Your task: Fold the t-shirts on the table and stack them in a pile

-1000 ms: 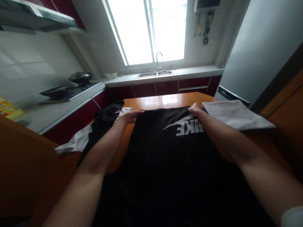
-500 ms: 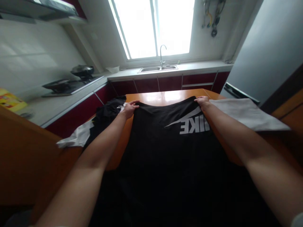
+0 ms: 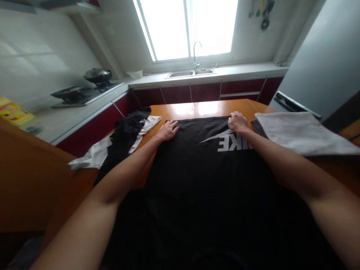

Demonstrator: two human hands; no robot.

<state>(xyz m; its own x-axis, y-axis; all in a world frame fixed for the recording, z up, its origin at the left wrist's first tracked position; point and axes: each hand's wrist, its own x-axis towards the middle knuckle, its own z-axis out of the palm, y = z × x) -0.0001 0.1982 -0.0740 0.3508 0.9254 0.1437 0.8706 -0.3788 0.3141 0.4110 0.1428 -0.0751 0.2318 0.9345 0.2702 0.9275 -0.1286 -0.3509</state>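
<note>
Currently, a black garment is spread over the orange table, its far edge laid nearly straight across the tabletop and its near part running down toward the camera. The far left corner is pressed under the left hand, whose fingers are slightly spread and laid on the cloth rather than closed around it. At the far right corner, the edge is covered by the right hand, with its fingers bent over the fabric; whether the cloth is pinched there cannot be told. White lettering, seen upside down, is printed near the right hand and is partly hidden by the right forearm.

To the left, a rumpled black and white pile of clothes is heaped on the table. To the right, a pale folded cloth is laid over darker fabric. Beyond the table, a sink with a tall faucet is set in the white counter below a bright window. At the far left, a lidded pan is placed on the stove.
</note>
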